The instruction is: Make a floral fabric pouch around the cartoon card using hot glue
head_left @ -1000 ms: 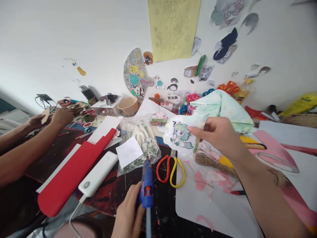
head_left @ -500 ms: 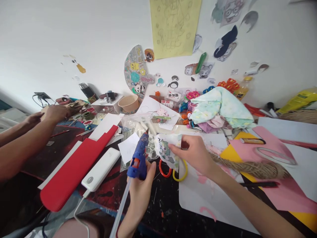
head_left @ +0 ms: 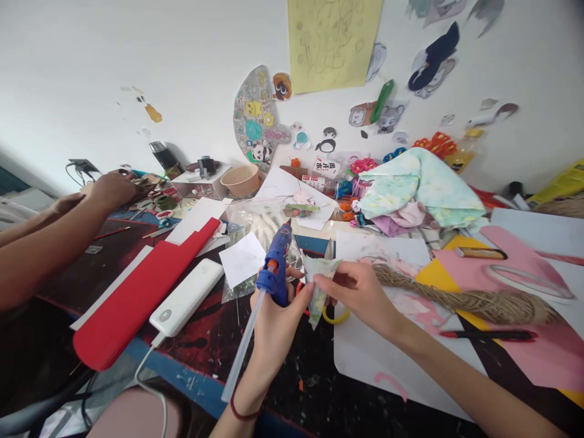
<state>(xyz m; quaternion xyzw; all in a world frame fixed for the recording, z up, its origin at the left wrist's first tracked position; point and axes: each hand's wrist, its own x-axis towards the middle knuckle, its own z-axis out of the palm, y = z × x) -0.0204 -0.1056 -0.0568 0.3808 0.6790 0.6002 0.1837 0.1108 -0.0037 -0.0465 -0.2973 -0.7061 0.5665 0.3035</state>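
A blue hot glue gun is gripped in my left hand, its nozzle pointing up and away and a long clear glue stick trailing from its back. My left thumb reaches to the edge of a small pale green patterned piece, whether paper or cloth I cannot tell. My right hand pinches that piece from the other side, and it stands folded or turned on edge. Behind it lie scissors with a yellow handle loop, partly hidden by the piece and my fingers.
At left are a red corrugated strip and a white power bank with a cable. Another person's arms reach in from the left. Twine, a pen and white paper lie at right. A pastel cloth is heaped behind.
My left hand with the glue gun has moved right, toward my right hand. The piece has turned, so its printed character no longer shows, and my left thumb has come to it.
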